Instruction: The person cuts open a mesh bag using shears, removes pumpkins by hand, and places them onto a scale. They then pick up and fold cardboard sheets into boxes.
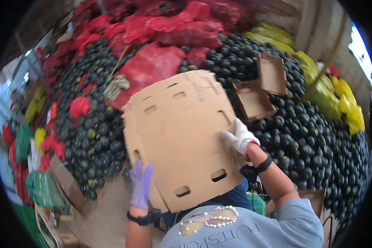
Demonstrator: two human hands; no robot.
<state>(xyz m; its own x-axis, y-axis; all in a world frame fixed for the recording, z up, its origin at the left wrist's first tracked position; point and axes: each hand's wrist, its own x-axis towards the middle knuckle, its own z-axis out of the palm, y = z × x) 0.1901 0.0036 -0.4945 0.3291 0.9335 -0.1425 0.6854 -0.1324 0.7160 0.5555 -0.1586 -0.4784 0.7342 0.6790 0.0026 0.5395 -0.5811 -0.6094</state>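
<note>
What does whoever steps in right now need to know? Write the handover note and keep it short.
Left hand, purple glove: fingers straight against the lower left edge of the flat cardboard sheets; grip unclear.
Right hand, white glove: grips the sheets near their right edge.
Things: the sheets are held up in front of the chest, before a big pile of dark green squash.
Done: two open cardboard boxes lie on the squash, with nothing visible inside.
Left: the sheets in hand are flat and unfolded, and the squash lies loose in the pile.
</note>
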